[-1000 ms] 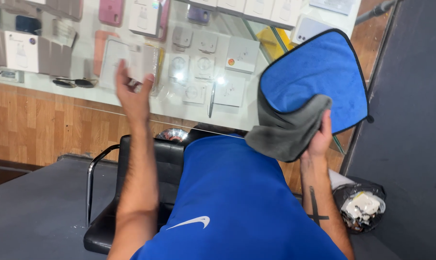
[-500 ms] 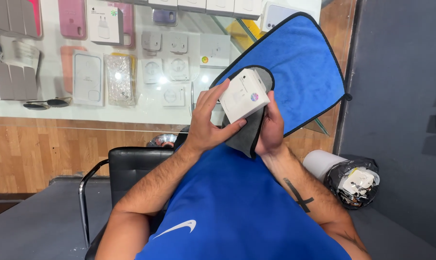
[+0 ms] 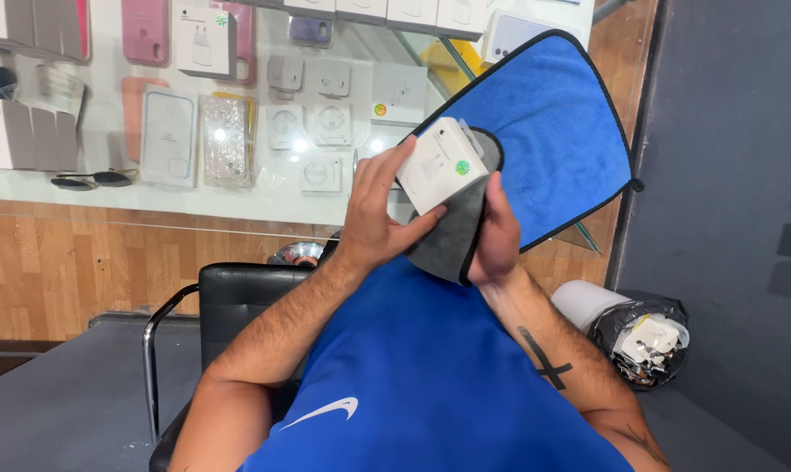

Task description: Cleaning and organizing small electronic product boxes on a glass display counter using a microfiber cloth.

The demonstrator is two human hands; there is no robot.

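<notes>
Glass display counter point(image 3: 264, 188) with phone cases and small white boxes behind, wood panelling below; black chair point(image 3: 238, 301) under arms. I see left hand point(image 3: 378, 218) clamped on small white box point(image 3: 439, 166), held up at chest height against blue-and-grey cloth point(image 3: 544, 140). Right hand point(image 3: 497, 236) grips cloth's grey fold just beside box. Bin with black liner point(image 3: 644, 336) at right.

Small white box point(image 3: 436, 164) with green round sticker, against blue-grey cloth point(image 3: 544, 140); white packages point(image 3: 205, 39) under glass behind.
</notes>
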